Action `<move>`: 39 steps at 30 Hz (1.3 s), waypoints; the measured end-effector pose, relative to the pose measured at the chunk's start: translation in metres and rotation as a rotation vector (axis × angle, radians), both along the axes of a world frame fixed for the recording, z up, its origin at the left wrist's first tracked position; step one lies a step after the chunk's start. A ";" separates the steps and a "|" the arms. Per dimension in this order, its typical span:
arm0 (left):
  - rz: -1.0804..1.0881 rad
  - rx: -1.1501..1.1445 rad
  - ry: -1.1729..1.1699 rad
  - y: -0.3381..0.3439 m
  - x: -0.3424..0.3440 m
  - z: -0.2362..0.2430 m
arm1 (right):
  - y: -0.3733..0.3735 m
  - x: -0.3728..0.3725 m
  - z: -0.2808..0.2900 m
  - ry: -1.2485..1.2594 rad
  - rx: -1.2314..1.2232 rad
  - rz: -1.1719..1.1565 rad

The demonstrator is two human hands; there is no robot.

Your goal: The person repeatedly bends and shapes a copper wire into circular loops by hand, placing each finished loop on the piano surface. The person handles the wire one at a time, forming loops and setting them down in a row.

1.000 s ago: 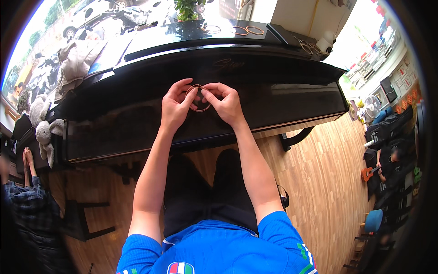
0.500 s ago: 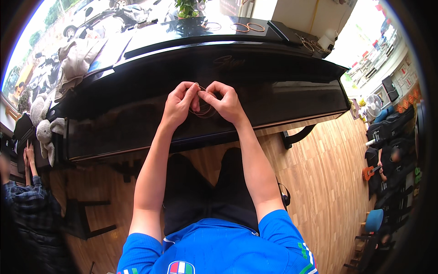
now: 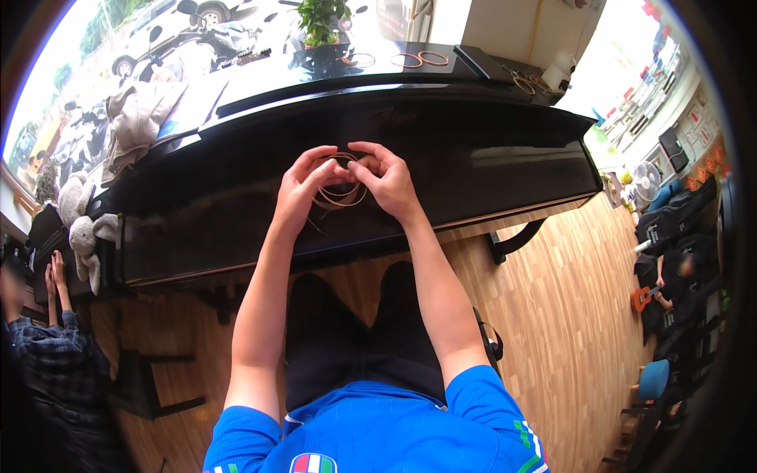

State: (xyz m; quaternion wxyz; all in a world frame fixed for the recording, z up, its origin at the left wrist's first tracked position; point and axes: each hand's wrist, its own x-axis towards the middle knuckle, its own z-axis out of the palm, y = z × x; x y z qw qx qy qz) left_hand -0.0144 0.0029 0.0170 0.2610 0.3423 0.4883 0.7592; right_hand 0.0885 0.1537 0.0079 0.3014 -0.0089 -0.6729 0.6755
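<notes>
A loose coil of thin bronze-coloured wire string [image 3: 341,205] hangs in several loops between my two hands, above the closed black piano [image 3: 441,169]. My left hand [image 3: 303,183] pinches the loops on their left side, fingers bent. Opposite it, my right hand [image 3: 385,183] is closed on the coil's upper right, thumb and fingertips together. One loose end of the string trails down below my left hand. The fingertips partly cover the top of the coil.
On the piano's top lie more ring-shaped coils [image 3: 407,60], a potted plant [image 3: 319,24] and a black bar [image 3: 471,63]. Grey plush toys [image 3: 85,236] sit at its left end. Another person's hands [image 3: 55,276] rest at far left; someone holds a small orange ukulele [image 3: 640,298] at right.
My hands have moved slightly apart and the coil has opened into wider, more visible loops. A loose string end now shows below my left hand. The view has shifted a little.
</notes>
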 end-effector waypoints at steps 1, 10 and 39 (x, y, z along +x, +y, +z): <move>-0.021 0.067 -0.056 0.001 -0.001 0.001 | 0.000 -0.003 0.000 0.025 -0.037 -0.010; -0.281 -0.060 -0.185 -0.007 -0.003 -0.003 | 0.009 0.009 0.007 0.009 -0.117 0.072; -0.550 -0.288 0.067 -0.065 -0.006 0.032 | 0.047 0.075 0.005 0.109 -0.645 0.689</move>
